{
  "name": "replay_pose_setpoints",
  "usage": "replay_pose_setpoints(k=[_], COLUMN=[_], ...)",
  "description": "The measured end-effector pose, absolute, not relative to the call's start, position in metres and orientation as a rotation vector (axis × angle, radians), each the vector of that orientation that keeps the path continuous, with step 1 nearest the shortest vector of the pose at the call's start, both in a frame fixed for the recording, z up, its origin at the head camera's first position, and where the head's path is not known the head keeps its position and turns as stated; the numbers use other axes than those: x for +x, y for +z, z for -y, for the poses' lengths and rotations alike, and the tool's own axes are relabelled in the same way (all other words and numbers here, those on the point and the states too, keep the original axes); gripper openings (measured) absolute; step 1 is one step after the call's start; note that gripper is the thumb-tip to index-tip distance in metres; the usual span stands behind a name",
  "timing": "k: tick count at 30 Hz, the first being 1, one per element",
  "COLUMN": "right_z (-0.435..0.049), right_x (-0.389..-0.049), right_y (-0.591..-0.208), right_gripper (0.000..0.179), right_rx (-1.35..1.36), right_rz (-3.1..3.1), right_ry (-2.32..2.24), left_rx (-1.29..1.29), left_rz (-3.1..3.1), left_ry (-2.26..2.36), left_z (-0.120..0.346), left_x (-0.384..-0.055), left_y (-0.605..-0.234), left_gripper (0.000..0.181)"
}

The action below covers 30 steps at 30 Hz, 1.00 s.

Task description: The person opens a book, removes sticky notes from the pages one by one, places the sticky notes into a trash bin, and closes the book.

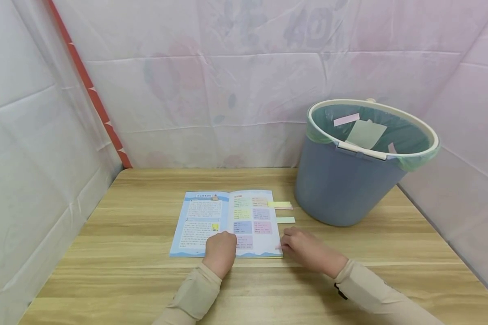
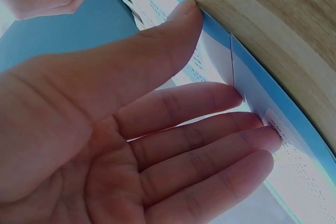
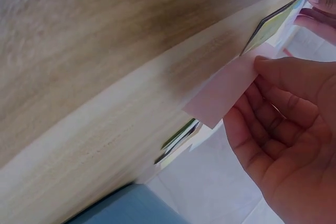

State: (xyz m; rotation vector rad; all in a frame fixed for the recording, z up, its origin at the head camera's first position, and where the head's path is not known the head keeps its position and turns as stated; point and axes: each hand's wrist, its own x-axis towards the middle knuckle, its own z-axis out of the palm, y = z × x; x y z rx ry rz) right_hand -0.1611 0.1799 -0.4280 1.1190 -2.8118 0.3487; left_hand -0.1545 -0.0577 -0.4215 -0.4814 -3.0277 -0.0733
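Note:
An open booklet [image 1: 223, 250] lies on the wooden table, with printed text and coloured boxes on its pages. My left hand [image 1: 220, 253] is at its lower edge near the fold. In the left wrist view the left fingers [image 2: 184, 169] are fairly straight and their tips rest on the page. At the lower right edge, my right hand [image 1: 305, 248] pinches a pink paper strip [image 3: 226, 90] between thumb and fingers. The strip lies against the booklet's edge; whether it is stuck there I cannot tell. Yellow [image 1: 280, 205] and pale green [image 1: 285, 220] tabs stick out of the right side.
A blue-grey bucket [image 1: 333, 185] with a green liner stands at the table's back right. Inside are a pale green sheet [image 1: 366, 134] and pink paper strips [image 1: 346, 119]. White printed sheeting [image 1: 211, 104] hangs behind and along both sides of the table [image 1: 118, 253].

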Motion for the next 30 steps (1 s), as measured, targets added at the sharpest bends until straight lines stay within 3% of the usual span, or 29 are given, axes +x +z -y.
replay_pose_setpoints(k=[12, 16, 25, 30], right_z=[-0.184, -0.187, -0.198, -0.204], right_x=[-0.163, -0.162, -0.157, -0.156], right_y=[-0.398, -0.371, -0.296, -0.256], right_gripper=[0.017, 0.014, 0.030, 0.017], right_rx=[0.975, 0.933, 0.925, 0.738], right_rz=[2.639, 2.521, 2.109, 1.904], right_ry=[0.280, 0.224, 0.285, 0.267], left_rx=[-0.485, -0.486, -0.480, -0.471], left_rz=[3.010, 3.014, 3.027, 3.041], left_ry=[-0.080, -0.085, -0.092, -0.097], left_z=[0.058, 0.058, 0.058, 0.057], left_x=[-0.154, -0.154, -0.153, -0.154], left_y=[-0.422, -0.422, -0.423, -0.423], left_gripper=[0.012, 0.013, 0.014, 0.011])
